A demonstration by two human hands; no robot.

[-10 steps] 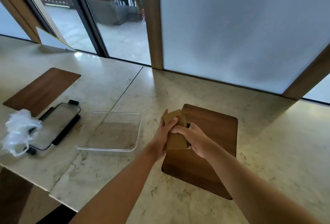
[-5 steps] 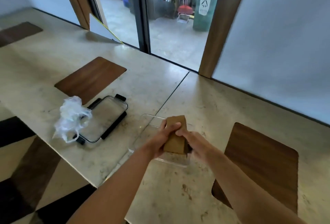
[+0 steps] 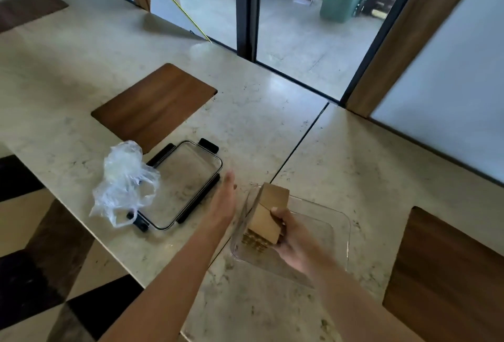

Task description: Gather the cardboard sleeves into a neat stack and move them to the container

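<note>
On the marble counter (image 3: pixel 368 167), my right hand (image 3: pixel 293 238) grips the sleeves (image 3: pixel 266 219) over the container (image 3: pixel 343 221); left hand (image 3: pixel 225 200) spread, empty. One-handed, they could fan out.

Tan sleeves (image 3: pixel 268 215); clear container (image 3: pixel 338 232).

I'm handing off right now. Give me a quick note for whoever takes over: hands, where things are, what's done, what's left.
Right hand: gripping the stack of cardboard sleeves, tilted, over the left end of the clear container.
Left hand: open, empty, hovering beside the container, near the lid.
Done: sleeves gathered into one stack and brought to the container.
Left: set the stack down inside and let go. Whether it touches the bottom yet is unclear.
</note>
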